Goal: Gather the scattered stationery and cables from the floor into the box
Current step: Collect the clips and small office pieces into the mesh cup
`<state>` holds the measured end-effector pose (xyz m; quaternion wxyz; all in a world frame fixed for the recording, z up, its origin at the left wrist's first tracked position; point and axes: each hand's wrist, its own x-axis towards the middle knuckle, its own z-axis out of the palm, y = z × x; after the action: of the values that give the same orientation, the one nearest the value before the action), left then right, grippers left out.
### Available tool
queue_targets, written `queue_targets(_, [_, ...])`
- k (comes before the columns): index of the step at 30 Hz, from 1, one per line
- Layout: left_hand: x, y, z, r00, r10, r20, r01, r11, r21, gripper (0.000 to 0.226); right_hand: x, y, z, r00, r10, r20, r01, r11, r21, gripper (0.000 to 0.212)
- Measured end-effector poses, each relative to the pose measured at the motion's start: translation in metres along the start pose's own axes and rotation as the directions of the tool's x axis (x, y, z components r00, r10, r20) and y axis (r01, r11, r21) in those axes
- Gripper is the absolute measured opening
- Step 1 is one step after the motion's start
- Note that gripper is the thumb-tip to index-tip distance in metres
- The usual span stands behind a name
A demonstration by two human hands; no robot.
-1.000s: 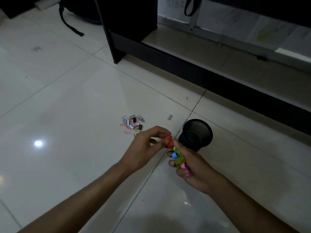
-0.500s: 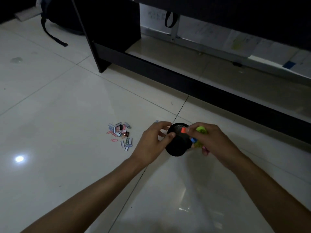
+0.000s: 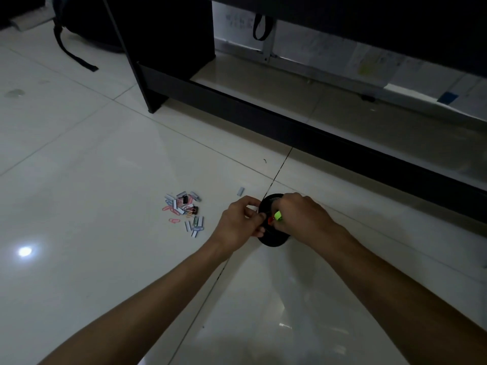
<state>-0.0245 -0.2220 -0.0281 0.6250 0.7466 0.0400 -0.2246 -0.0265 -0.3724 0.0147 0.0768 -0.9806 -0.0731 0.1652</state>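
Hands have moved over the round black mesh cup (image 3: 272, 239): right hand (image 3: 303, 219) closed on bright coloured clips (image 3: 275, 216), left hand (image 3: 241, 222) pinching beside them; contents unclear; scattered paper clips (image 3: 184, 210) remain.

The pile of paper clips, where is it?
In the head view, the pile of paper clips lies on the white floor, to the left of the left hand and the black cup.

The round mesh cup (image 3: 272, 239) is black. A bright green clip (image 3: 278, 215) and a small red clip (image 3: 271, 220) show at the hands. The little pile of clips (image 3: 184, 210) is pink, blue, white, grey and black. The shiny tile floor (image 3: 92, 159) is white with thin dark lines.
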Motion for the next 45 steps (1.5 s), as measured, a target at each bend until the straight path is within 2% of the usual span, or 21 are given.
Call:
queue_targets(6, [-0.002, 0.001, -0.001, 1.0, -0.014, 0.017, 0.014, 0.999, -0.047, 0.018, 0.003, 0.0, -0.001, 0.998, 0.0, 0.07, -0.007, 0.996, 0.092, 0.027])
queue_targets(11, [-0.003, 0.002, -0.002, 0.999, -0.025, 0.039, 0.028, 0.998, -0.063, 0.017, 0.005, 0.003, -0.008, 0.99, 0.01, 0.141, -0.045, 0.966, 0.253, 0.025])
queue_targets(14, [-0.003, 0.002, -0.002, 0.999, -0.03, 0.042, 0.032, 0.997, -0.063, 0.017, 0.005, 0.005, -0.013, 0.978, -0.006, 0.209, -0.062, 0.947, 0.316, 0.021])
queue_targets(16, [-0.003, 0.003, -0.002, 0.998, -0.035, 0.047, 0.038, 0.997, -0.064, 0.018, 0.005, 0.007, -0.017, 0.965, -0.014, 0.263, -0.083, 0.933, 0.352, 0.027])
queue_targets(19, [-0.004, 0.003, -0.001, 0.998, -0.033, 0.054, 0.036, 0.997, -0.062, 0.02, 0.005, 0.009, -0.02, 0.955, -0.048, 0.292, -0.055, 0.941, 0.334, 0.034])
queue_targets(24, [-0.006, 0.004, -0.002, 0.997, -0.035, 0.062, 0.038, 0.998, -0.045, 0.022, 0.002, 0.01, -0.017, 0.954, -0.073, 0.292, -0.025, 0.947, 0.321, 0.027])
queue_targets(28, [-0.009, 0.005, -0.004, 0.997, -0.043, 0.069, 0.046, 0.998, -0.039, 0.023, -0.004, 0.013, -0.02, 0.946, -0.081, 0.314, -0.018, 0.954, 0.301, 0.032])
queue_targets(31, [-0.014, 0.003, -0.007, 0.998, -0.029, 0.061, 0.029, 1.0, -0.007, 0.022, -0.013, 0.015, -0.029, 0.956, -0.08, 0.281, 0.002, 0.964, 0.268, 0.035])
queue_targets(35, [-0.022, -0.001, -0.019, 0.998, 0.022, 0.06, -0.027, 0.996, 0.082, 0.02, -0.027, 0.012, -0.043, 0.99, -0.041, 0.137, 0.009, 0.975, 0.221, 0.031])
queue_targets(38, [-0.031, -0.013, -0.033, 0.994, 0.101, 0.047, -0.109, 0.958, 0.266, 0.022, -0.037, -0.005, -0.038, 0.992, -0.104, -0.068, 0.112, 0.987, 0.117, 0.034])
queue_targets(41, [-0.044, -0.03, -0.05, 0.971, 0.235, 0.031, -0.224, 0.868, 0.443, 0.02, -0.045, -0.036, -0.024, 0.94, -0.25, -0.232, 0.29, 0.944, 0.156, 0.036])
queue_targets(43, [-0.055, -0.046, -0.065, 0.952, 0.306, 0.018, -0.267, 0.8, 0.537, 0.017, -0.046, -0.057, -0.01, 0.911, -0.328, -0.25, 0.38, 0.904, 0.196, 0.031])
queue_targets(45, [-0.064, -0.063, -0.082, 0.943, 0.334, 0.014, -0.27, 0.737, 0.62, 0.016, -0.041, -0.075, 0.007, 0.911, -0.373, -0.177, 0.408, 0.876, 0.256, 0.026])
